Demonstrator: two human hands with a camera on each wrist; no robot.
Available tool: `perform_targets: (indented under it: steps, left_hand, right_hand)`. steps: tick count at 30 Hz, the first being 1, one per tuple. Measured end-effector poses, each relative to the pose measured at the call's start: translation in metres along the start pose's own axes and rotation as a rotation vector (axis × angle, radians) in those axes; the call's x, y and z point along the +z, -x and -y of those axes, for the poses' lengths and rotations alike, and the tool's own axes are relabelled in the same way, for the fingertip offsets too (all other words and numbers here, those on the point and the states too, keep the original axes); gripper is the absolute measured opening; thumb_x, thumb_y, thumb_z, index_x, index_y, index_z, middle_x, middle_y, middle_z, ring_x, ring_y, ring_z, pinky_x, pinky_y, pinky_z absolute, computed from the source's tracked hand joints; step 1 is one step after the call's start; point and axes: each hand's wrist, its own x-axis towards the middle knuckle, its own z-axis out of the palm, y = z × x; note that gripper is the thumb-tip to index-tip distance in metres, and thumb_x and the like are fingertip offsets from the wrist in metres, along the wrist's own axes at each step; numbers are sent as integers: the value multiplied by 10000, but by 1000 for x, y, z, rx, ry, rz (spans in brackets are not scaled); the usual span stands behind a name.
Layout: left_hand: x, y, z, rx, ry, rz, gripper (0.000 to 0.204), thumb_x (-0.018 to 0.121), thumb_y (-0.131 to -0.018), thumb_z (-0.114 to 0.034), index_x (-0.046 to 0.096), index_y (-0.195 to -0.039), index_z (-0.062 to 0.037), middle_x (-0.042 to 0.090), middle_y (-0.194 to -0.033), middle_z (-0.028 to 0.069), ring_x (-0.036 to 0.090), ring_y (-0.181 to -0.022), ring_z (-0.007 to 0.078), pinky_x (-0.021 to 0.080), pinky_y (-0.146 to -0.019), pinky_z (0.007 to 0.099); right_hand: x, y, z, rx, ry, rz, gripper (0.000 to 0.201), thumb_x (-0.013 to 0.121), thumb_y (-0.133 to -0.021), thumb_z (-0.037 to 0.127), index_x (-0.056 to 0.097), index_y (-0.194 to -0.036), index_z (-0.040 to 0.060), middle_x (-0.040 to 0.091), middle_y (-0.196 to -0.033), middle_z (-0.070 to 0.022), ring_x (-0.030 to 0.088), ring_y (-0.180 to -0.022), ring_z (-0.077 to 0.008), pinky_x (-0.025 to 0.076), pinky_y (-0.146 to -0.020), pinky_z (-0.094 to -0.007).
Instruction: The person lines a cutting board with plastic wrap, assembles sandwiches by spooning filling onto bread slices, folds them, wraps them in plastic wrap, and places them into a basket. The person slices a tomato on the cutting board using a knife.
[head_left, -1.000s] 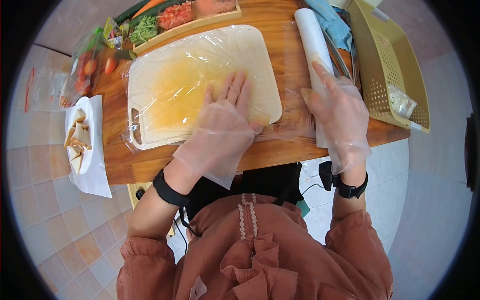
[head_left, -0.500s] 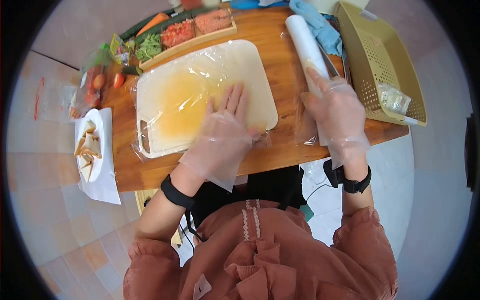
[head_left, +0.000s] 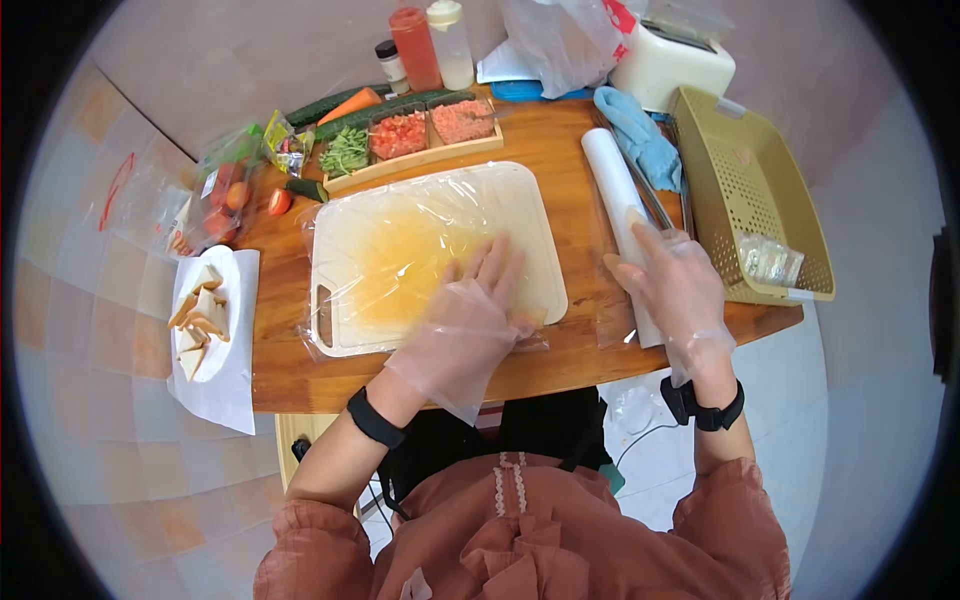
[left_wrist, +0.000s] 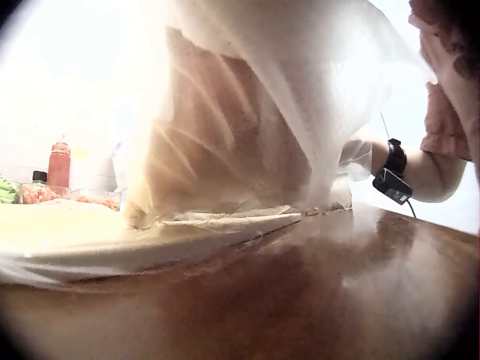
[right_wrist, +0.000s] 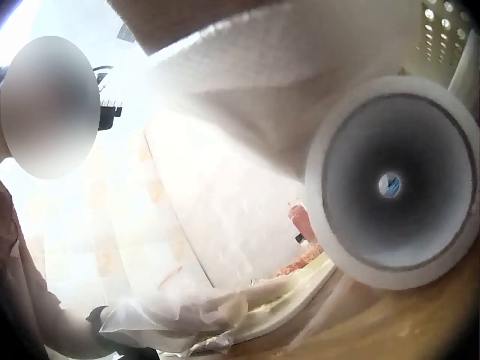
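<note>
My left hand (head_left: 468, 318), in a clear plastic glove, lies with straight fingers near the right front corner of the cream cutting board (head_left: 335, 215). Clear film covers the board, over a broad yellow patch (head_left: 400, 258). To the right, my gloved right hand (head_left: 682, 290) rests over the near part of a white film roll (head_left: 608, 165), index finger extended along it and thumb spread to the left. The right wrist view shows the hollow end of the roll (right_wrist: 322, 217) beside the glove (right_wrist: 255, 90). A strip of film lies left of the roll.
A wooden tray (head_left: 420, 157) of chopped vegetables stands behind the board, with sauce bottles (head_left: 415, 50) farther back. Bread pieces (head_left: 205, 315) lie on a white plate at left, near bagged tomatoes (head_left: 225, 195). A perforated basket (head_left: 760, 210) and blue cloth (head_left: 645, 140) are at right.
The head view has tilted up, bringing the bottles and toaster into sight. Film that spanned from roll to board a second ago now ends close to the roll. Both hands keep nearly their places.
</note>
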Motion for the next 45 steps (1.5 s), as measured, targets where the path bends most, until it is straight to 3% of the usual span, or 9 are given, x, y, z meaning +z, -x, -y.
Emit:
perform_targets:
  steps: [11,15,17,19,22,26,32,38,45]
  left_hand:
    - [1,4,-1,-6,51,3,780,684,-888,-391,436,-1473,61,358,-1577,287,366,-1464,400,359,-1127,580]
    - [4,4,-3,4,2,-20,760,671,-898,-404,453,-1469,48,367,-1578,277,369,-1463,396,369,-1119,574]
    - [3,5,-2,-6,-27,-24,753,667,-901,-410,459,-1466,43,367,-1580,273,372,-1461,395,372,-1117,572]
    - [5,5,-2,-8,3,-12,755,661,-902,-422,461,-1465,39,369,-1581,269,382,-1458,391,377,-1113,570]
    - [6,6,-1,11,11,-27,766,661,-901,-436,458,-1463,43,370,-1579,271,380,-1461,386,385,-1098,571]
    - [-1,8,-2,12,22,-24,769,657,-905,-444,454,-1465,43,367,-1581,272,383,-1461,379,395,-1081,569]
    - [-3,5,-2,30,60,-53,761,655,-904,-441,461,-1457,45,396,-1562,268,390,-1451,392,400,-1072,559]
    - [1,5,-2,19,59,-58,786,660,-893,-456,455,-1462,45,411,-1554,261,393,-1446,392,396,-1079,563]
    - [4,4,-2,29,40,-51,802,667,-887,-466,448,-1471,38,402,-1562,257,376,-1458,398,380,-1095,584]
  right_hand:
    - [-77,-32,4,-210,-81,-65,310,683,-894,156,699,-1171,17,701,-1067,-209,652,-995,-391,511,-873,-465]
    - [-41,-115,28,-521,-262,207,280,635,-898,120,716,-1148,23,697,-1105,-223,654,-1022,-391,512,-899,-449]
    - [-9,-147,44,-437,-332,398,308,631,-883,110,730,-1164,34,703,-1128,-231,669,-1064,-380,520,-933,-420]
    - [21,-165,56,-338,-337,468,345,632,-922,125,698,-1243,20,734,-984,-215,711,-898,-297,534,-843,-353]
    - [72,-184,61,-253,-343,380,340,645,-921,131,709,-1239,29,743,-974,-198,715,-843,-262,542,-810,-339]
    - [99,-195,61,-274,-379,364,308,641,-875,149,755,-1146,55,714,-1141,-227,693,-1062,-363,530,-963,-392]
    - [103,-199,67,-213,-405,468,309,653,-863,149,760,-1139,59,718,-1146,-208,695,-1064,-348,536,-952,-386]
    - [105,-203,62,-111,-476,482,173,666,-820,119,764,-926,25,740,-1004,-223,720,-965,-362,551,-869,-410]
    - [111,-210,54,-115,-408,364,147,627,-829,120,732,-848,18,726,-871,-225,717,-852,-383,542,-789,-426]
